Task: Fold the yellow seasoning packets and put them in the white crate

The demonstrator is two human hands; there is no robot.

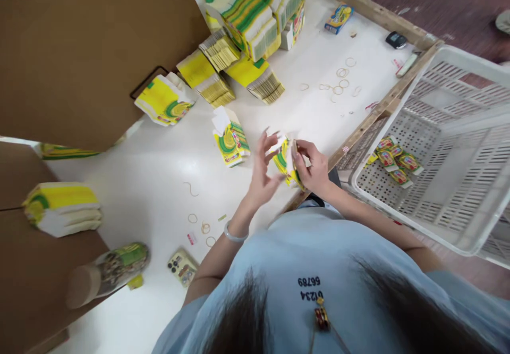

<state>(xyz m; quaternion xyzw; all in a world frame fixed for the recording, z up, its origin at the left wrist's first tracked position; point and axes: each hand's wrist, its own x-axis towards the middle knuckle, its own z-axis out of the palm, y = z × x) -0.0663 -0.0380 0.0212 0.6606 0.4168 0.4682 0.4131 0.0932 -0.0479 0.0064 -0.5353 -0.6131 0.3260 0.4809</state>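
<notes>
My right hand grips a small yellow-and-green carton near the table's front edge, its white side towards my fingers. Just left of that carton, my left hand is raised with its fingers spread, slightly blurred; whether its thumb touches the carton I cannot tell. Another yellow-and-green carton stands left of my hands with its white flaps up. Farther off lie stacks of flattened cartons, edges towards me. A larger pile of flat cartons rises behind them.
At the right is a white plastic crate with several small cartons inside. Rubber bands, a blue box, a phone and a jar lie about. Brown cardboard borders the left. A wooden rim edges the white table.
</notes>
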